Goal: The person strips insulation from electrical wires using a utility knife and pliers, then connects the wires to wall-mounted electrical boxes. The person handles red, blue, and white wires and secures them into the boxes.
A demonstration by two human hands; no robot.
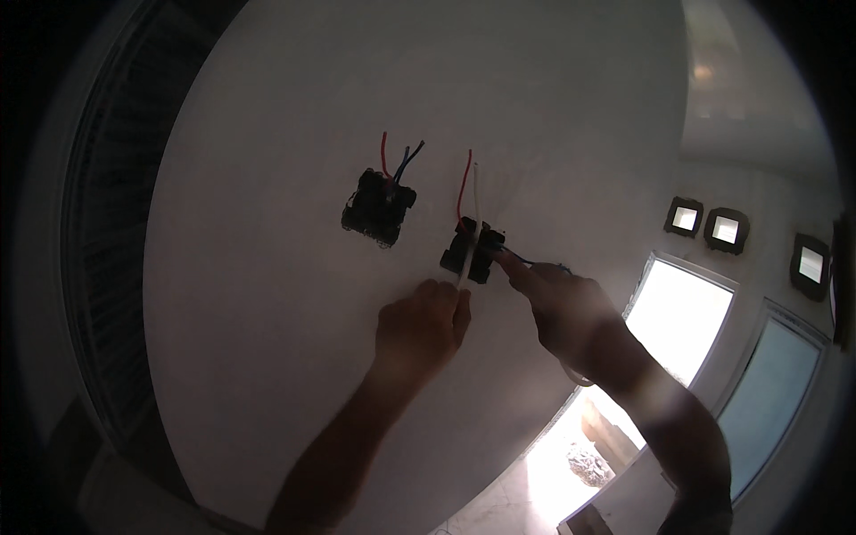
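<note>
Two dark wall boxes are cut into a white wall. The left box [378, 208] has red, blue and dark wires sticking up out of it. The right box [473, 251] has a red wire [464, 183] and a white wire [475, 192] rising from it. My left hand [422, 328] is closed around the lower end of the white wire just below the right box. My right hand [562, 303] points its fingers into the right box's right edge and pinches a thin dark wire or tool tip there; what it holds is hard to make out.
The white wall [294, 294] fills most of the view. A dark window frame [107, 267] curves along the left. At the right are bright doorways [678, 321] and three small square openings [724, 230] high on a far wall. A lit floor shows below.
</note>
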